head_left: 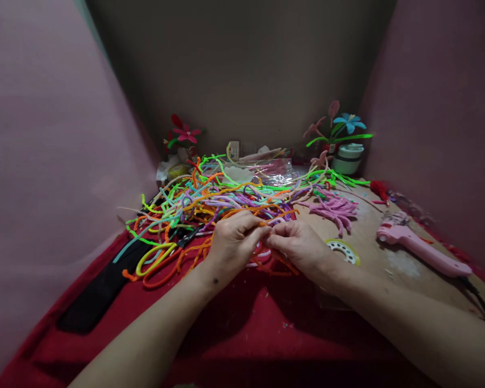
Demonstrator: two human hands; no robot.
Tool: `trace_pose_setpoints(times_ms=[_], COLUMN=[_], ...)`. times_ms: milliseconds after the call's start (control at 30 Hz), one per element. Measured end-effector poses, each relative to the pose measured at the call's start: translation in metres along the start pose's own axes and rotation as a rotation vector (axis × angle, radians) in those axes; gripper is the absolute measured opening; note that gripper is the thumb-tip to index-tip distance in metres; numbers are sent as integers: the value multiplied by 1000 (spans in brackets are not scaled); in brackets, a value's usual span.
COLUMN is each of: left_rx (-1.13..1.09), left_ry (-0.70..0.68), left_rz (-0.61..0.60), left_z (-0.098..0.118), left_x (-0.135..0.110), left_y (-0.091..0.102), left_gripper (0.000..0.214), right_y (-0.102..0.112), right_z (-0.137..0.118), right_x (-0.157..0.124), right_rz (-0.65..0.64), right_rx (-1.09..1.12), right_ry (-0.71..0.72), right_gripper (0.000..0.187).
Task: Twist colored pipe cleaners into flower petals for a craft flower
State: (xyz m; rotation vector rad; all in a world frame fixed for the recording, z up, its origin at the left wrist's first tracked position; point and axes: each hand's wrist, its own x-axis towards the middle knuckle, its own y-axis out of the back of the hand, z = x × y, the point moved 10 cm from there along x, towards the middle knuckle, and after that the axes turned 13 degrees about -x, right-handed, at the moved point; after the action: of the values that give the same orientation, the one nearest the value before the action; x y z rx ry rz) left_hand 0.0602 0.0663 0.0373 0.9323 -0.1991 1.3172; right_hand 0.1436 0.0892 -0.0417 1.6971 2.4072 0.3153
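Note:
My left hand [236,237] and my right hand [297,245] meet at the near edge of a heap of pipe cleaners [210,202]. Both are closed, with thumbs and fingertips pinched together almost touching. An orange pipe cleaner [263,223] shows at the fingertips; the part between the fingers is mostly hidden. More orange strands [286,264] appear below my right hand. The heap mixes green, purple, yellow, orange and pale strands. Beside it on the right lies a bunch of pink pipe cleaners [334,209].
A roll of tape [343,251] and a pink hot glue gun [422,248] with a cord lie on the brown board [372,269] at right. Pipe-cleaner flowers [350,123] stand behind a lidded pale jar [347,159]. A black strip [92,296] crosses the red cloth [242,328].

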Motion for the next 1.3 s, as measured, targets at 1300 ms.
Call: trace_pose_setpoints(times_ms=[1300], left_rx=[-619], left_ry=[598], left_rz=[186], left_z=[-58], left_x=[-9], left_y=[1], left_gripper=[27], right_y=[9], right_z=[12], right_x=[14], right_rz=[45], right_rx=[506], right_ry=[2], right_gripper=[23])
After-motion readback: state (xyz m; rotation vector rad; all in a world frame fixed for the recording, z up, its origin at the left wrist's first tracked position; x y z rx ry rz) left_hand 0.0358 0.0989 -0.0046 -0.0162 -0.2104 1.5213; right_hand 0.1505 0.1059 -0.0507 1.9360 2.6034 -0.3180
